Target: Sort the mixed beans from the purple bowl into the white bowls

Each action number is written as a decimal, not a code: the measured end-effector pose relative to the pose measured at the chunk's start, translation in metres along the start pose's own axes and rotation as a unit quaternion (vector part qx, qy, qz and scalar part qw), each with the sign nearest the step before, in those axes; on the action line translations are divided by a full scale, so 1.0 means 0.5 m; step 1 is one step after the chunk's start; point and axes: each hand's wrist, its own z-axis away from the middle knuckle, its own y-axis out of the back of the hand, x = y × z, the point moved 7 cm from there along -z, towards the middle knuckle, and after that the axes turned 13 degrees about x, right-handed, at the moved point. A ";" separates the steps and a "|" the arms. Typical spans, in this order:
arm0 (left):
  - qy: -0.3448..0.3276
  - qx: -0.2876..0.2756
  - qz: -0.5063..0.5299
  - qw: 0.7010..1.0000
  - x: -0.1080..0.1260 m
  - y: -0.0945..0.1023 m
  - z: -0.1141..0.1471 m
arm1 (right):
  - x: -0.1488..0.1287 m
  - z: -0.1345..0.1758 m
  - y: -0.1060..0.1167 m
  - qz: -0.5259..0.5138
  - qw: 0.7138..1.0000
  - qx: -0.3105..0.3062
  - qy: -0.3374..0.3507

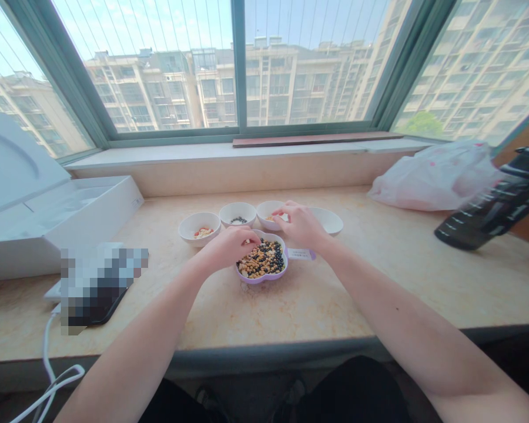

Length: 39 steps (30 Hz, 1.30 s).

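Note:
A lavender scalloped bowl (264, 281) holds a mix of black, yellow and pale beans and nuts (264, 258). Over its upper left rim is my left hand (231, 245), fingers curled in a pinch at the beans; whatever is in them is too small to make out. My right hand (300, 224) reaches over the third white bowl (264, 212), which has a few tan pieces in it. Its fingertips are pinched together, and their contents are hidden. Reddish and pale pieces lie in the left white bowl (186, 234), and black beans in the second white bowl (228, 212).
Right of my hand stands a fourth white bowl (332, 223). A small label card (300, 254) lies beside the lavender bowl. An open white box (22, 241), a blurred-out phone (106, 305) and a cable (48, 376) are left; a plastic bag (432, 179) and dark bottle (476, 217) right.

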 end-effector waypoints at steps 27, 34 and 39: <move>0.290 0.212 0.707 0.609 -0.049 0.048 -0.009 | -0.013 0.008 -0.012 -0.028 0.999 -0.019 0.007; 0.244 0.227 0.579 0.744 -0.047 0.061 -0.005 | -0.013 0.009 -0.013 -0.028 0.999 -0.025 0.007; 0.130 0.248 0.162 0.946 -0.028 0.068 0.001 | -0.014 0.010 -0.016 -0.035 0.999 -0.033 0.003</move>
